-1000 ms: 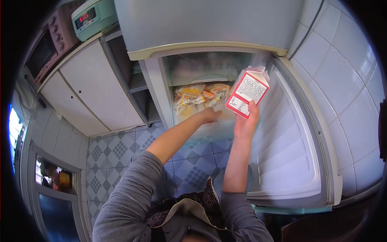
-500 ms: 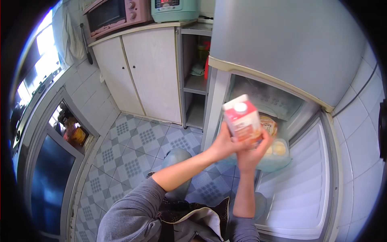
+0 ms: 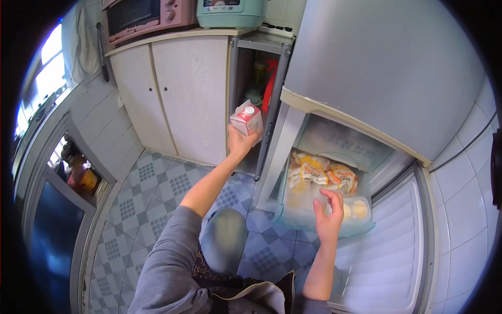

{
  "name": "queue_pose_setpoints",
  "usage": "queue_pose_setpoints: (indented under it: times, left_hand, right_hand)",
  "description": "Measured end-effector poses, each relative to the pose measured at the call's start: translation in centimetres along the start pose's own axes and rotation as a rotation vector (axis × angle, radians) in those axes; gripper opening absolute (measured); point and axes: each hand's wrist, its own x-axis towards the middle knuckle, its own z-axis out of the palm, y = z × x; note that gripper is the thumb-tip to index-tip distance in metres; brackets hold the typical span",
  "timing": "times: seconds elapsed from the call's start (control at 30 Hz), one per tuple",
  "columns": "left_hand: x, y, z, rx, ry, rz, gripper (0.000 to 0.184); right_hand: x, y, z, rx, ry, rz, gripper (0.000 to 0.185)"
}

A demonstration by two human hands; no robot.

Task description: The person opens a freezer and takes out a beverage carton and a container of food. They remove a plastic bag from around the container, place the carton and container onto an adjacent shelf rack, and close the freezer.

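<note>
My left hand (image 3: 241, 142) is wrapped round a red and white carton (image 3: 247, 121) with a white cap, held upright in front of the metal shelf rack (image 3: 284, 57). My right hand (image 3: 329, 212) is empty, thumb and fingers apart, above the front of a pulled-out clear freezer drawer (image 3: 293, 228). In the drawer lie orange and white food packages (image 3: 327, 175) toward the back. Round pale items (image 3: 360, 209) sit near its right front corner, just beyond my right hand.
The fridge's lower door (image 3: 381, 256) stands open at the right. White cabinets (image 3: 191, 99) line the back, with a pink oven (image 3: 144, 21) and a mint-green appliance (image 3: 230, 14) on top. A red object (image 3: 270, 86) is inside the rack. Patterned tiles (image 3: 175, 183) cover the floor.
The carton was between both hands over the drawer. My left hand has carried it left to the rack, while my right hand has let go and lowered slightly. More of the drawer's packages now show.
</note>
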Motion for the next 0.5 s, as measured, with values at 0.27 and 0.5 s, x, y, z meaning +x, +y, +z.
queue_pose_setpoints:
  times: [0.27, 0.5]
  left_hand:
    - [9.1, -4.7, 10.0, 0.237, 0.228, 0.068, 0.067]
    - [13.3, -6.6, 11.3, 0.505, 0.147, -0.196, 0.083]
  right_hand:
    - [0.7, 2.5, -4.2, -0.091, 0.067, 0.148, 0.018]
    - [1.1, 3.1, -6.1, -0.060, 0.145, 0.365, 0.017]
